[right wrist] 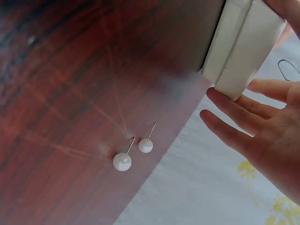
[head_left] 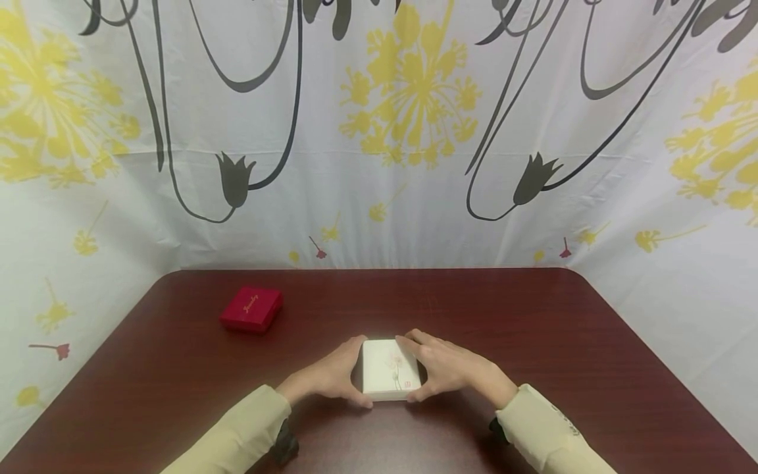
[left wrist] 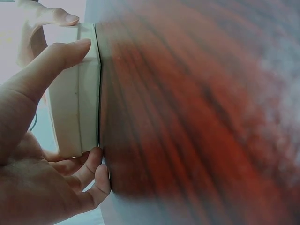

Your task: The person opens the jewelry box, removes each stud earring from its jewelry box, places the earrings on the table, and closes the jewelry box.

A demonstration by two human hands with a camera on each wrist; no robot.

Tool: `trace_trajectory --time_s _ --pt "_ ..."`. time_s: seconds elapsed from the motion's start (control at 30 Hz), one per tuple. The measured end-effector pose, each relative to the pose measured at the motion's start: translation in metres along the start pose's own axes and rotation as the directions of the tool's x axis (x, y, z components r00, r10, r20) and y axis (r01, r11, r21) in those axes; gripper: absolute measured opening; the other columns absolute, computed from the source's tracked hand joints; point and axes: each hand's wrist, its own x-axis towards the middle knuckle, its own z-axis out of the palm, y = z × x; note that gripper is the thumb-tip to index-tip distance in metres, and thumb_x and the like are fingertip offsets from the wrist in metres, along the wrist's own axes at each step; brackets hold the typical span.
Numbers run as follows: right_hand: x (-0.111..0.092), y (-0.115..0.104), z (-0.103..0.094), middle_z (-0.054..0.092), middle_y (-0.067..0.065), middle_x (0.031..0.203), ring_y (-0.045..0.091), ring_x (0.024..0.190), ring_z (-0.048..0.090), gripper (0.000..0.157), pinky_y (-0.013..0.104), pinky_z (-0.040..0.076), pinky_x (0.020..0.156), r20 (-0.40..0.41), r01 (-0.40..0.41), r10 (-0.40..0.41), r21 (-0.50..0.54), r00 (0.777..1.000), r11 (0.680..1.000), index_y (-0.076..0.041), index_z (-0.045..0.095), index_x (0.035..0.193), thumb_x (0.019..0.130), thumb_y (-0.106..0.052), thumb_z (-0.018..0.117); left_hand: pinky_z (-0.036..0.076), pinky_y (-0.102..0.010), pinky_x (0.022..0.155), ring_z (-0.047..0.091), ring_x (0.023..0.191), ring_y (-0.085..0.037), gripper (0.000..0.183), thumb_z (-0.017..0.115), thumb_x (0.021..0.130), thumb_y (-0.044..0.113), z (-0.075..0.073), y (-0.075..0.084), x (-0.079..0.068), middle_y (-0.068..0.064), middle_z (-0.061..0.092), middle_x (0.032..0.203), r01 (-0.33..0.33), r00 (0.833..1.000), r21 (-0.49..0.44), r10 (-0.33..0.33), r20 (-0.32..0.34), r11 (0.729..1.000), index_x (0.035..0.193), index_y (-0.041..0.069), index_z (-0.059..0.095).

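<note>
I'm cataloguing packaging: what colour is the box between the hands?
White box, faint flower print on top; best in the head view.

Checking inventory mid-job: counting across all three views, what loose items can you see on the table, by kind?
Boxes: 2 (white box, red box)
Pearl-headed pins: 2 (larger-looking pin, smaller-looking pin)
Total: 4

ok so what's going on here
A person's left hand and right hand grip a square white box printed with a flower, one from each side, its lid on. Two pearl-like white studs lie near the right hand on the dark red-brown wooden table. Farther back on the left sits a red box with gold lettering, untouched.
</note>
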Motion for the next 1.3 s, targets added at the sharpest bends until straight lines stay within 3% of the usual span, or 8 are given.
trace_trajectory --time_s 0.67,1.1,1.3 --pt "0.0016 -0.0010 0.0021 0.046 0.007 0.115 0.012 0.088 0.049 0.089 0.025 0.045 0.072 -0.022 0.012 -0.012 -0.019 1.000 1.000 0.002 0.039 0.130 0.062 -0.044 0.074 0.039 -0.034 0.089 0.042 0.099 -0.019 0.091 0.083 0.051 0.030 0.0015 0.0005 0.0032 -0.006 0.042 0.104 0.036 0.999 0.061 -0.036 0.009 0.998 0.121 -0.002 0.033" --pt "0.0034 -0.0035 0.0052 0.046 0.005 0.104 0.010 0.078 0.047 0.087 0.022 0.043 0.066 -0.049 0.024 -0.027 -0.048 0.998 0.999 0.001 0.040 0.126 0.059 -0.042 0.075 0.040 -0.032 0.086 0.041 0.095 -0.017 0.087 0.083 0.050 0.027 0.0013 0.0033 0.0031 -0.003 0.042 0.100 0.032 0.999 0.067 -0.033 0.003 0.997 0.117 0.000 0.035" --pt "0.0036 -0.0046 0.0071 0.046 0.007 0.108 0.011 0.075 0.048 0.087 0.022 0.044 0.064 -0.053 0.017 -0.019 -0.048 0.998 0.999 0.000 0.039 0.127 0.059 -0.042 0.075 0.040 -0.034 0.087 0.042 0.096 -0.018 0.089 0.082 0.050 0.028 0.0016 0.0040 0.0031 -0.004 0.042 0.100 0.042 0.999 0.084 -0.043 0.007 0.996 0.119 -0.001 0.034"
